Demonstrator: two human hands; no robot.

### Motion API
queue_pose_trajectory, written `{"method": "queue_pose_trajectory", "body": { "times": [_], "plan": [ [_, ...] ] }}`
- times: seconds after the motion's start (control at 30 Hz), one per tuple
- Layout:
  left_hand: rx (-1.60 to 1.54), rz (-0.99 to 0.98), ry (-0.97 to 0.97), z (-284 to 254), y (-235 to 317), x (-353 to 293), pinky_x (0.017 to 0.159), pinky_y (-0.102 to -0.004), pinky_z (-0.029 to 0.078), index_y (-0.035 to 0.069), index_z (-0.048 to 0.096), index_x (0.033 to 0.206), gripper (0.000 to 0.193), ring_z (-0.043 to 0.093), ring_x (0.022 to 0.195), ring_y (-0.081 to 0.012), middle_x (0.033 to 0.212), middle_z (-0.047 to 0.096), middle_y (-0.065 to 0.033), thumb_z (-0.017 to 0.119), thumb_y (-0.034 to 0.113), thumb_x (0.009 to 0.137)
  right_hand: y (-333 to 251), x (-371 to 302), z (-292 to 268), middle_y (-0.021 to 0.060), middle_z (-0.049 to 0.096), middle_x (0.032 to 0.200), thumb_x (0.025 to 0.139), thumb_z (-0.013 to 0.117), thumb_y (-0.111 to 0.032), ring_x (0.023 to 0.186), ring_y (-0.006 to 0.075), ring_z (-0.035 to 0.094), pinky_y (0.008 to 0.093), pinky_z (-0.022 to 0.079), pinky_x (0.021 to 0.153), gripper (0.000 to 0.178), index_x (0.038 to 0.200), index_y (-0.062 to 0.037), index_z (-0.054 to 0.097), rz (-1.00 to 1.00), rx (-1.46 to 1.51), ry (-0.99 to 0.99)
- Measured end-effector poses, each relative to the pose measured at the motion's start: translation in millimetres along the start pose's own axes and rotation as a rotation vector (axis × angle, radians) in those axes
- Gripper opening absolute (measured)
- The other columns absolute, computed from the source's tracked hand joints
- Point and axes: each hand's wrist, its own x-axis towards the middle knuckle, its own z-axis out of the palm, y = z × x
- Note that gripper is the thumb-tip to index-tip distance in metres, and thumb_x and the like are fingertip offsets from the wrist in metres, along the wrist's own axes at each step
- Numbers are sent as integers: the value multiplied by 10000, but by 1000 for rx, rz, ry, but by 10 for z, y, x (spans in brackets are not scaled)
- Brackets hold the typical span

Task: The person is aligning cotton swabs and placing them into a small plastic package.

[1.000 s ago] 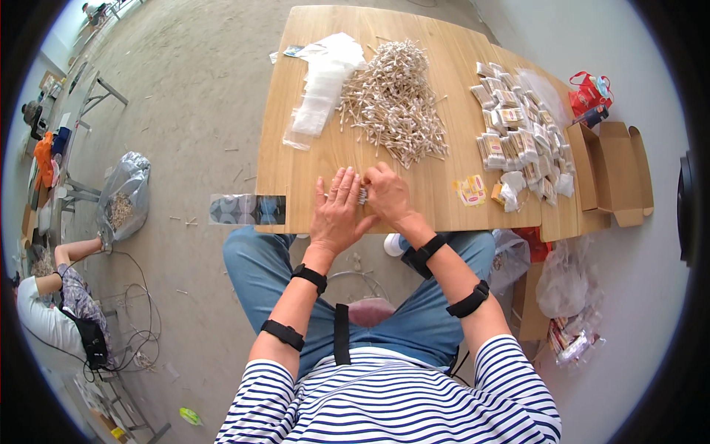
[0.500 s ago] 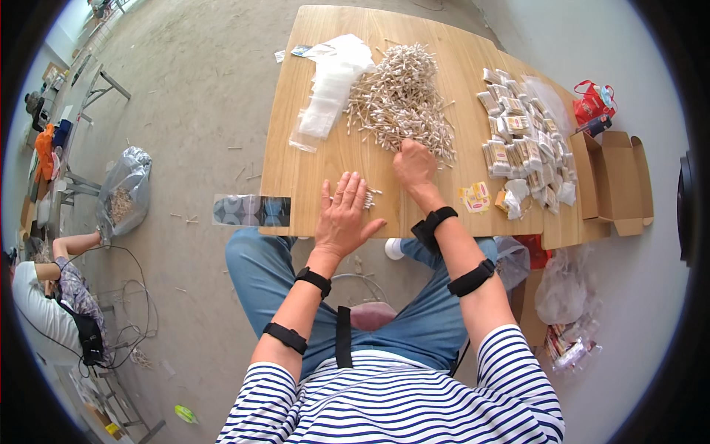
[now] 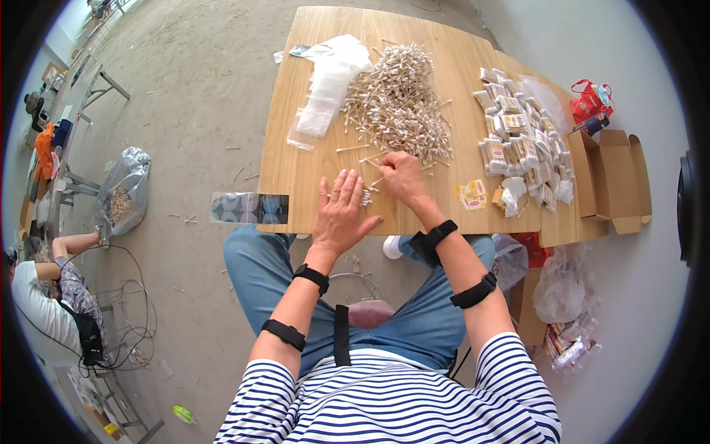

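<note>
My left hand [image 3: 340, 211] lies flat near the table's front edge, fingers stretched out and thumb apart. White tips of a small bunch of cotton swabs [image 3: 367, 194] poke out from beneath its fingers; the rest of the bunch is hidden. Just to its right, my right hand [image 3: 400, 176] is closed in a pinch, with thin swab sticks showing at its fingertips. Beyond it spreads a big loose heap of cotton swabs [image 3: 399, 96]. A few single swabs lie on the wood between heap and hands.
Clear plastic bags [image 3: 325, 92] lie left of the heap on the wooden table [image 3: 310, 26]. Packed swab bundles [image 3: 521, 137] are piled at right, near yellow labels [image 3: 471, 194]. An open cardboard box [image 3: 617, 181] stands beyond. Leftward are a filled bag [image 3: 122, 189] and another person [image 3: 55, 303].
My right hand has moved from the heap's near edge toward me and left, closer to my left hand, with swabs at its fingertips. The left hand has barely moved.
</note>
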Motion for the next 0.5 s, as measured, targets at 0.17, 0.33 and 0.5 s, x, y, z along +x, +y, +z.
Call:
{"method": "queue_pose_trajectory", "body": {
  "times": [0.17, 0.33, 0.5],
  "plan": [
    [20, -8, 1, 18, -11, -18, 1225, -541, 161, 20, 476, 1446, 886, 341, 1474, -273, 1535, 438, -135, 644, 638, 832, 109, -42, -158, 182, 693, 730, 781, 640, -95, 676, 286, 705, 376, 559, 670, 131, 818, -4, 727, 82, 63, 158],
    [22, -5, 7, 10, -7, -14, 1227, -537, 157, 24, 481, 1441, 878, 344, 1472, -270, 1528, 447, -135, 645, 635, 832, 282, -135, -321, 122, 696, 736, 855, 621, -25, 559, 181, 685, 310, 540, 533, 95, 848, 17, 706, 252, 338, 262],
    [30, 1, 5, 6, -4, -9, 1225, -537, 163, 26, 482, 1437, 874, 350, 1469, -266, 1522, 454, -131, 649, 631, 830, 364, -208, -392, 81, 698, 818, 891, 619, 8, 567, 147, 689, 271, 541, 506, 79, 906, 39, 690, 259, 359, 255]
  ]
}}
